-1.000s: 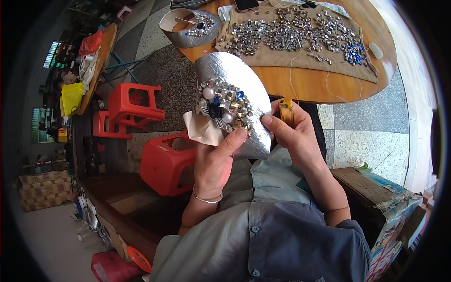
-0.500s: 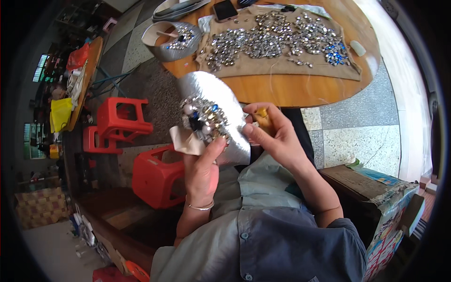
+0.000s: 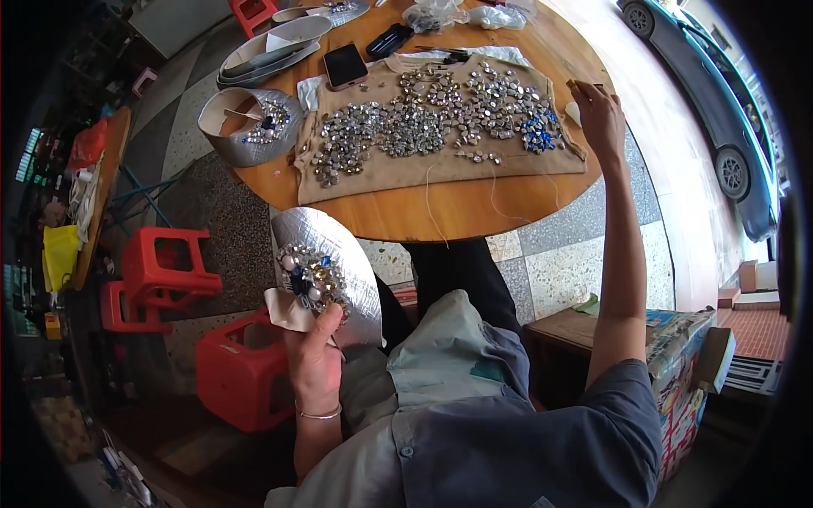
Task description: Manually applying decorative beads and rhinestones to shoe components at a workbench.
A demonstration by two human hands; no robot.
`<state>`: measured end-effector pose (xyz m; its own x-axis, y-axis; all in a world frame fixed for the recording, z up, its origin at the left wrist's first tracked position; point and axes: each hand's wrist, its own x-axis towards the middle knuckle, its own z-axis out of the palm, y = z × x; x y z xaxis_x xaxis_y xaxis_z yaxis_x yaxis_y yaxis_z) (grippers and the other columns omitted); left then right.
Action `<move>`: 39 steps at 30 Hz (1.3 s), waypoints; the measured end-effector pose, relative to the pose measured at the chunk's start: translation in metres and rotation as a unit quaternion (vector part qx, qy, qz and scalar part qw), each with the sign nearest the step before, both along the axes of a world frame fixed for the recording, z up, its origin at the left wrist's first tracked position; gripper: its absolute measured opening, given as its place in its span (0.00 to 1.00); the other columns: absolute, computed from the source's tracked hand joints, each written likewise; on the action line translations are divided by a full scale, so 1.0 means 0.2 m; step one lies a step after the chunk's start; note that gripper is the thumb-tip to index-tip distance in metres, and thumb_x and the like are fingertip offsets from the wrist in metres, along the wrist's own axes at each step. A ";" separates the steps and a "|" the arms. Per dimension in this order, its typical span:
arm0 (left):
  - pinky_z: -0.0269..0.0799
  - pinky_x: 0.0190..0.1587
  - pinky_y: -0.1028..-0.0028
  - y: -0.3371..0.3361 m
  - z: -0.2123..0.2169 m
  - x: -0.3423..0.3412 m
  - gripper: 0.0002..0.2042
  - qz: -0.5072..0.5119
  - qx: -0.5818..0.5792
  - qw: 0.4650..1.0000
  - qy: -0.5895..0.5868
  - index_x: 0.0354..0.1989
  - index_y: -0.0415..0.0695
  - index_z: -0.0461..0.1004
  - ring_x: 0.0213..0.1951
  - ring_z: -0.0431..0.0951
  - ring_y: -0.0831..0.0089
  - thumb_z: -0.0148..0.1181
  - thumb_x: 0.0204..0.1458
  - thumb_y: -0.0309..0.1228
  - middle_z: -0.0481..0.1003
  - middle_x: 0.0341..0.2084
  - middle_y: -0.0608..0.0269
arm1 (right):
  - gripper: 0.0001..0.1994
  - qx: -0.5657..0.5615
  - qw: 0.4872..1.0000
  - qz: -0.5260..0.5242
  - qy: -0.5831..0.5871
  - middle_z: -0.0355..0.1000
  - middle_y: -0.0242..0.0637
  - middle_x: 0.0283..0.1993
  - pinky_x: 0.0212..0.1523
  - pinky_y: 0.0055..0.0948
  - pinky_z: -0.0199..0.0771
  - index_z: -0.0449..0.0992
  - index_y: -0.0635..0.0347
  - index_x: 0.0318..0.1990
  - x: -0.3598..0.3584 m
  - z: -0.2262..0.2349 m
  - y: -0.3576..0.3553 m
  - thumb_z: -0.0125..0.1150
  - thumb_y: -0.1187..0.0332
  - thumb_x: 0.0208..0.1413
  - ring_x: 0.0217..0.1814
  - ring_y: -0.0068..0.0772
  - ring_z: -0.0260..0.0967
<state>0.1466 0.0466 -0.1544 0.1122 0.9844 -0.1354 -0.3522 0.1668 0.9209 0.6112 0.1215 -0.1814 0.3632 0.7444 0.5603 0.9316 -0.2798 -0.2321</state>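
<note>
My left hand grips the lower edge of a curved silver panel, thumb in front. A dense cluster of rhinestones and beads, clear, blue, black and pearly, covers the panel's left side, and a cream flap sticks out beneath it. Out past the table's right edge, my right hand is raised with the fingers drawn together. Something small and yellow shows at its fingertips; whether it is held or worn I cannot tell. A pale lump lies beside that hand. Loose rhinestones spread over a tan cloth on the table.
The round wooden table also bears a phone, a black case, plastic bags and a rolled silver panel with stones. Red stools stand at left, a worn box at right. Thread trails over the table's front edge.
My right hand has left the silver panel and swung up and right, its arm now stretched out. The left hand with the panel sits lower and further left in view.
</note>
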 end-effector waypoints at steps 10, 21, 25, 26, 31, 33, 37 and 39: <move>0.63 0.49 0.75 0.01 0.07 -0.28 0.25 -0.005 -0.053 0.998 -0.033 0.55 0.43 0.59 0.47 0.66 0.78 0.56 0.46 0.19 0.65 0.45 0.67 | 0.17 -0.262 0.961 -0.080 -0.048 0.72 0.47 0.41 0.44 0.41 0.67 0.75 0.48 0.42 0.23 -0.09 0.29 0.44 0.53 0.57 0.45 0.48 0.69; 0.60 0.54 0.69 -0.06 0.06 -0.30 0.26 -0.013 -0.019 0.996 -0.087 0.55 0.43 0.59 0.51 0.65 0.72 0.56 0.45 0.23 0.65 0.48 0.65 | 0.12 -0.161 0.967 0.132 0.148 0.71 0.35 0.37 0.35 0.24 0.68 0.72 0.62 0.44 -0.58 0.12 -0.08 0.49 0.65 0.59 0.36 0.24 0.69; 0.59 0.55 0.68 -0.10 0.04 -0.31 0.26 -0.003 -0.038 0.997 -0.072 0.56 0.42 0.59 0.51 0.65 0.70 0.55 0.45 0.21 0.65 0.48 0.65 | 0.15 -0.120 0.966 0.159 0.164 0.70 0.38 0.43 0.43 0.27 0.68 0.72 0.60 0.46 -0.73 0.16 -0.29 0.45 0.62 0.61 0.43 0.28 0.69; 0.59 0.55 0.68 -0.11 0.03 -0.31 0.25 0.006 -0.033 0.997 -0.073 0.56 0.42 0.59 0.51 0.65 0.71 0.54 0.45 0.21 0.65 0.48 0.65 | 0.15 -0.113 0.965 0.157 0.176 0.70 0.38 0.43 0.43 0.28 0.68 0.72 0.60 0.47 -0.74 0.16 -0.31 0.45 0.61 0.61 0.43 0.29 0.69; 0.61 0.53 0.74 -0.17 0.03 -0.34 0.27 0.043 -0.068 0.993 -0.081 0.55 0.43 0.59 0.49 0.65 0.75 0.57 0.44 0.19 0.65 0.46 0.66 | 0.10 -0.087 0.970 0.157 0.162 0.70 0.41 0.37 0.36 0.32 0.68 0.73 0.58 0.43 -0.86 0.15 -0.39 0.50 0.66 0.57 0.36 0.39 0.70; 0.61 0.52 0.73 -0.19 0.05 -0.33 0.27 0.043 -0.056 0.995 -0.077 0.55 0.44 0.58 0.48 0.65 0.76 0.57 0.44 0.19 0.65 0.46 0.67 | 0.08 -0.119 0.973 0.185 0.066 0.69 0.40 0.34 0.34 0.34 0.67 0.74 0.58 0.40 -0.88 0.14 -0.39 0.52 0.68 0.54 0.34 0.43 0.69; 0.60 0.54 0.71 -0.23 0.10 -0.36 0.26 0.015 -0.038 0.995 -0.090 0.54 0.43 0.57 0.49 0.65 0.74 0.51 0.42 0.18 0.64 0.46 0.64 | 0.08 -0.159 0.970 0.181 0.033 0.70 0.41 0.33 0.32 0.33 0.66 0.75 0.58 0.38 -0.92 0.10 -0.40 0.51 0.74 0.52 0.33 0.43 0.70; 0.60 0.54 0.70 -0.24 0.12 -0.38 0.26 0.024 -0.035 0.992 -0.119 0.54 0.42 0.57 0.50 0.65 0.73 0.49 0.42 0.19 0.64 0.47 0.64 | 0.07 -0.158 0.966 0.199 0.045 0.69 0.43 0.31 0.32 0.38 0.65 0.75 0.58 0.35 -0.96 0.10 -0.39 0.52 0.74 0.50 0.33 0.47 0.69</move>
<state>0.0703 -0.0008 -0.1313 0.1017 0.9785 -0.1795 -0.5672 0.2053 0.7976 0.4190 0.0429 -0.1609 0.0499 0.9639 0.2614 0.9597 0.0261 -0.2797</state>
